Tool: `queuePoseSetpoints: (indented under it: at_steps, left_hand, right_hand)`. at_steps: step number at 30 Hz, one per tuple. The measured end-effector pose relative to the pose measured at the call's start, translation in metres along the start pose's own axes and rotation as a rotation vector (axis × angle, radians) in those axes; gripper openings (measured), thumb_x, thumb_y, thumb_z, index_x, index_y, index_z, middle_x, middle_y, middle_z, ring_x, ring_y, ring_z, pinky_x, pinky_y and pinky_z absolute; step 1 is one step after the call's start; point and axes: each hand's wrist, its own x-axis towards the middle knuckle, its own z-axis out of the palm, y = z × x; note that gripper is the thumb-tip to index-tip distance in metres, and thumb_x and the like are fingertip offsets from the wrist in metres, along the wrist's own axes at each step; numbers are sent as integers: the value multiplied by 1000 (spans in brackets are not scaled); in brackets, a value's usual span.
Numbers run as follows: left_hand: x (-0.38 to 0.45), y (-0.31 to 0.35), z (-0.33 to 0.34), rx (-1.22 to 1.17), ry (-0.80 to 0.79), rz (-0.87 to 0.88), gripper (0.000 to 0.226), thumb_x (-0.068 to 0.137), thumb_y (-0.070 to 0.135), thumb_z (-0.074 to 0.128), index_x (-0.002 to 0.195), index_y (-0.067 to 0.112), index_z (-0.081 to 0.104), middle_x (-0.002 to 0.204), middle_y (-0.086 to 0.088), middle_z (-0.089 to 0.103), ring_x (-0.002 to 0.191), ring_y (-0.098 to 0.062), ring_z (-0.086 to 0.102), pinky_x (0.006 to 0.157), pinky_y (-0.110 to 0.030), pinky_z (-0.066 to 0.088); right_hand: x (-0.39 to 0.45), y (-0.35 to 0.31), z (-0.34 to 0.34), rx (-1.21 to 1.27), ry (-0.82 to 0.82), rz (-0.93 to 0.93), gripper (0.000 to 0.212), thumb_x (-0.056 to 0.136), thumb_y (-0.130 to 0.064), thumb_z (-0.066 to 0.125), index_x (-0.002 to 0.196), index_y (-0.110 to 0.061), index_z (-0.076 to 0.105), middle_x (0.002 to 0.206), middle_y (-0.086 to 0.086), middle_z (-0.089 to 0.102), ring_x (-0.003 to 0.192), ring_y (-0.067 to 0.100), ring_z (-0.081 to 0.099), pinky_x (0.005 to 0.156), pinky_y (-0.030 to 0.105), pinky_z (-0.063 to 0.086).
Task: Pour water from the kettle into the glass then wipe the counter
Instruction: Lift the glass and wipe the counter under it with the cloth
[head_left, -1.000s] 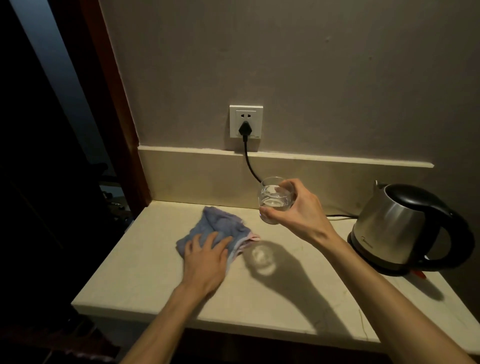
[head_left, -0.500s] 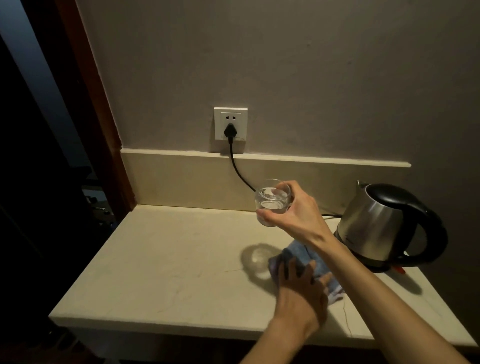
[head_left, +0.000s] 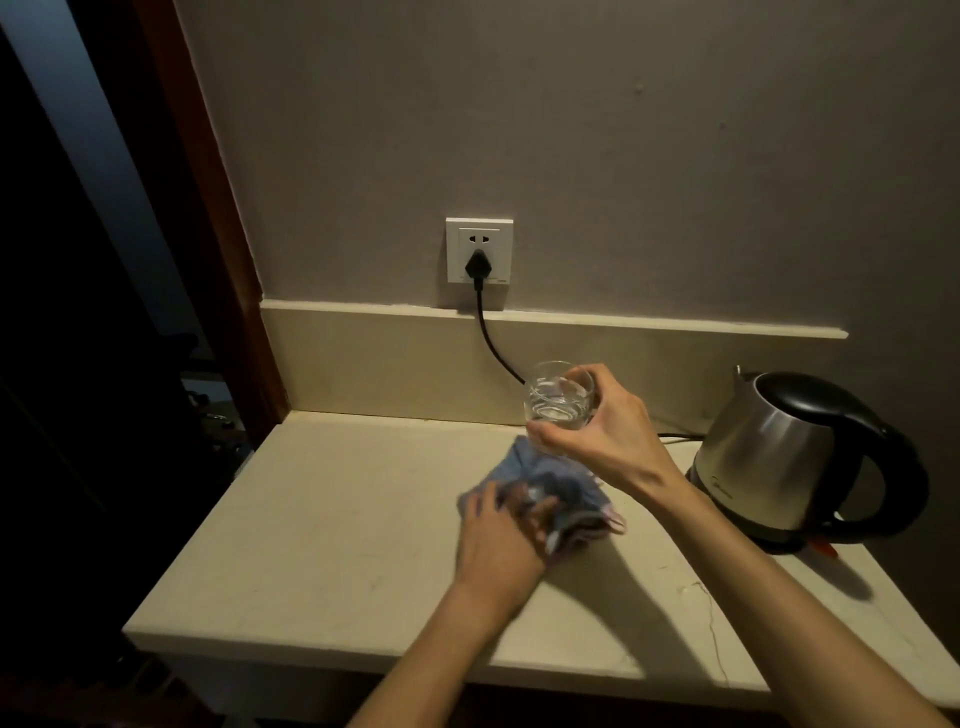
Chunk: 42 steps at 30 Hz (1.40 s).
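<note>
Dim little corner here, grey wall with a white wall socket and a cream-coloured bench under it, dark doorway off to the left. A black cord is plugged into the socket and runs down toward the right behind the glass. The right hand has the glass held up in the air above the bench, fingers wrapped round its side and thumb under the base, so that grip is firmly grasping it; there's a bit of water in the bottom. The left hand is pressed down flat on a blue-grey cloth, fingers spread and bunching the fabric a little, directly below the lifted glass. The steel kettle with its black handle sits on its base at the right end of the bench, well apart from the cloth, nobody touching it.
</note>
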Motion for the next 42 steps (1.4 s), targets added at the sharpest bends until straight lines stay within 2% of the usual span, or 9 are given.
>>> queuePoseSetpoints:
  at_steps: [3, 7, 11, 14, 17, 24, 29, 34, 42]
  left_hand:
    - [-3, -53, -2, 123, -49, -175, 45, 98, 53, 37, 140, 43, 51, 143, 3, 53, 130, -33, 43, 105, -48, 32]
    - [-11, -122, -16, 215, -38, -367, 43, 101, 56, 39, 143, 50, 44, 145, 3, 53, 131, -34, 46, 106, -49, 34]
    - [-18, -178, -34, 299, -24, -541, 42, 103, 52, 34, 144, 47, 44, 143, -2, 54, 127, -37, 48, 103, -54, 40]
    - [-22, -213, -46, 344, -50, -642, 46, 102, 52, 31, 147, 47, 40, 146, -2, 51, 129, -38, 45, 101, -54, 42]
    - [-20, -226, -51, 342, -69, -712, 50, 103, 51, 24, 150, 44, 38, 149, -4, 47, 132, -38, 42, 102, -55, 40]
    - [-27, -202, -58, 204, 2, -597, 54, 102, 45, 44, 153, 26, 41, 155, -17, 39, 142, -42, 32, 116, -57, 22]
    - [-50, -189, -58, 186, -3, -499, 56, 99, 40, 51, 152, 25, 42, 158, -11, 37, 145, -35, 32, 116, -53, 26]
    - [-67, -199, -58, 146, 4, -452, 45, 99, 30, 56, 142, 15, 56, 153, -17, 46, 140, -39, 39, 113, -55, 34]
    - [-64, -204, -55, 151, -24, -470, 46, 101, 38, 49, 144, 24, 52, 155, -10, 41, 142, -34, 34, 113, -51, 35]
  right_hand:
    - [0, -2, 7, -6, 19, 4, 67, 70, -45, 91, 122, -19, 57, 111, -3, 68, 98, 13, 66, 81, 17, 51]
    - [-3, -4, 18, 23, -1, 29, 66, 67, -48, 89, 119, -23, 57, 112, -4, 69, 96, 0, 66, 73, 4, 46]
    - [-6, -3, 30, 44, -14, 46, 73, 59, -60, 82, 117, -24, 57, 115, -5, 71, 99, 9, 68, 77, 10, 48]
    - [-7, -1, 39, 50, -31, 53, 71, 60, -59, 84, 117, -27, 56, 114, -7, 72, 100, 4, 68, 79, 15, 51]
    - [-7, 2, 48, 62, -38, 66, 68, 61, -56, 86, 115, -29, 57, 113, -10, 71, 98, -1, 66, 74, 7, 47]
    - [-8, 4, 78, 115, -77, 84, 68, 61, -54, 87, 117, -29, 59, 109, -20, 70, 96, -13, 63, 72, 4, 46]
    - [-8, 4, 104, 144, -138, 83, 71, 61, -54, 88, 120, -29, 58, 107, -21, 68, 96, -14, 63, 72, 2, 45]
    - [-8, 5, 137, 136, -238, 106, 73, 66, -46, 90, 125, -21, 55, 112, -2, 69, 97, 10, 68, 79, 14, 51]
    - [-16, 2, 174, 239, -269, 176, 74, 58, -48, 92, 119, -31, 54, 106, -8, 71, 87, 4, 70, 69, 19, 59]
